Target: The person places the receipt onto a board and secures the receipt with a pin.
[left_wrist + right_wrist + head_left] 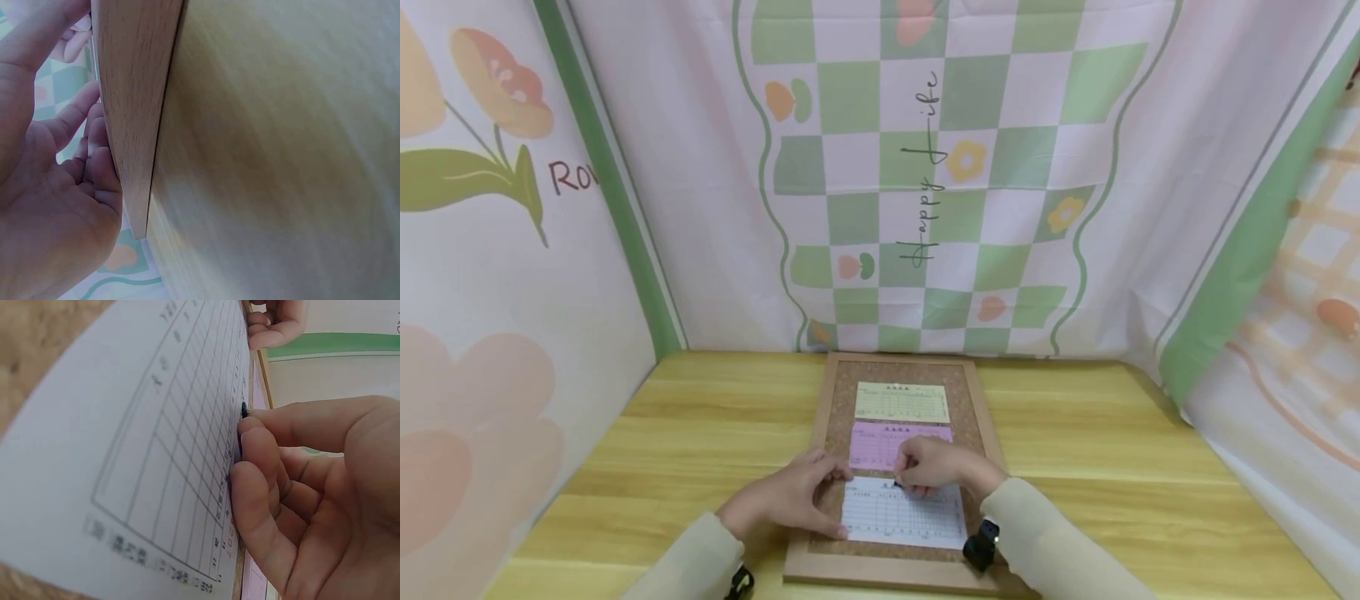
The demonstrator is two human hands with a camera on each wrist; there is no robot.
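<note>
A white printed slip [902,512] lies on the lower part of a wood-framed cork board [835,467]. My left hand [801,496] rests over the board's left side, its thumb at the slip's lower left corner and its fingers by the upper left corner. At the slip's top edge, my right hand [932,465] pinches a small black pin [244,410] against the paper. Its other fingers are curled, and its shank is hidden. In the left wrist view, the left hand [56,187] lies along the frame's side.
Above the white slip, a pink slip [872,446] and a yellow slip [902,404] lie on the cork. The board sits on a wood-grain table [700,433], its far end near a checked curtain [925,250]. More printed cloth hangs on both sides.
</note>
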